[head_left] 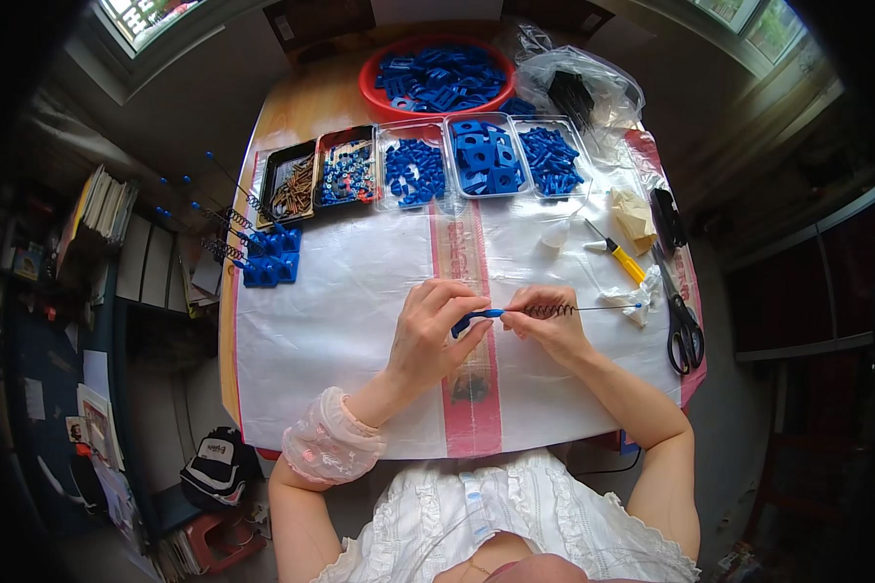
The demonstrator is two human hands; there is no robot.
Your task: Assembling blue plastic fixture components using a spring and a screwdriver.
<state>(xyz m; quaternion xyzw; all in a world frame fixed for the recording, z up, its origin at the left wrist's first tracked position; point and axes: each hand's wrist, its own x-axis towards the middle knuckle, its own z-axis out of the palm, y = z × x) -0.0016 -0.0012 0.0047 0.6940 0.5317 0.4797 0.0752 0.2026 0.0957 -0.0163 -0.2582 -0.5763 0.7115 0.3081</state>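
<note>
Head view: the left hand (428, 325) pinches the blue handle end of a thin rod (544, 311) over the middle of the bench (340, 321). The right hand (544, 321) grips the dark spring threaded on that rod. Several finished assemblies (253, 248) lie at the bench's left edge; the trays (428, 170) and red basin (437, 78) hold many loose blue parts, so much appears left. Fingertip contact is hard to make out.

five trays (416, 129), one red bowl (371, 92), one scissors (683, 330)
</note>
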